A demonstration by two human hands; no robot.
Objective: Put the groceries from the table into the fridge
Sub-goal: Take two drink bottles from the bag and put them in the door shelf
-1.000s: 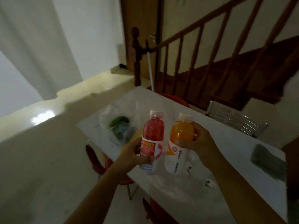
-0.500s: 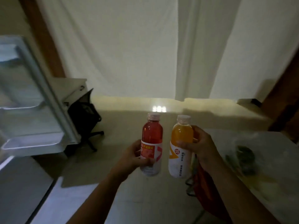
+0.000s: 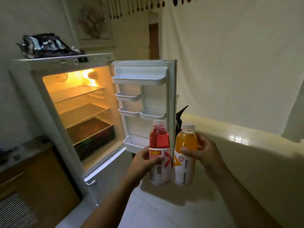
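Observation:
My left hand [image 3: 141, 163] grips a red drink bottle [image 3: 159, 140] by its labelled middle and holds it upright. Beside it, my right hand [image 3: 204, 155] grips an orange drink bottle [image 3: 185, 142], also upright. Both bottles have pale caps and white labels and almost touch. Ahead on the left stands the white fridge [image 3: 47, 102], lit inside, with bare glass shelves [image 3: 82, 112]. Its door [image 3: 144, 102] is swung open to the right, just behind the bottles. The door's racks [image 3: 139, 79] hold nothing. The table is out of view.
A dark bag [image 3: 47, 45] lies on top of the fridge. A wooden cabinet [image 3: 32, 175] stands at the lower left beside it. A dark office chair [image 3: 179, 119] peeks out behind the door. A white curtain [image 3: 230, 63] hangs along the right, above pale floor tiles [image 3: 164, 211].
The view has swung left from the table and stairs to the open fridge. Both hands still hold the two bottles in the same way, carried away from the table.

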